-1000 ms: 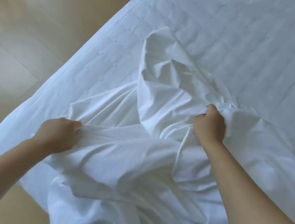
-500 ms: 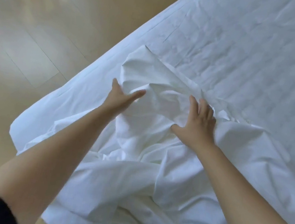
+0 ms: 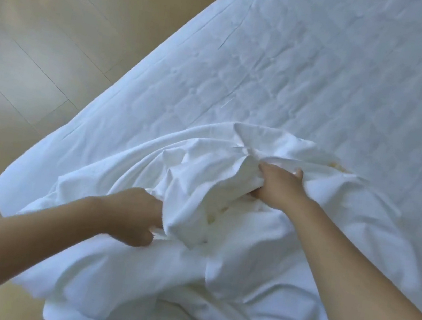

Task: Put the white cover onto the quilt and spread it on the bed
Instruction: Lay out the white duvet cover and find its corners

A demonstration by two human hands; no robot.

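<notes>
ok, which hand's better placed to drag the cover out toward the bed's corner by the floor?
Left, likely. The left hand grips the white cover nearest that bed corner; the right hand grips the bunch farther in.

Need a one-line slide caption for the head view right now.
Left hand and right hand grip the bunched white cover on the bed.

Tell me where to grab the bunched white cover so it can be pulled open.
I would take the white cover by its raised bunch of folds, from the near side, one hand each side, where the left hand and right hand grip: fabric there stands up; elsewhere it lies flat.
</notes>
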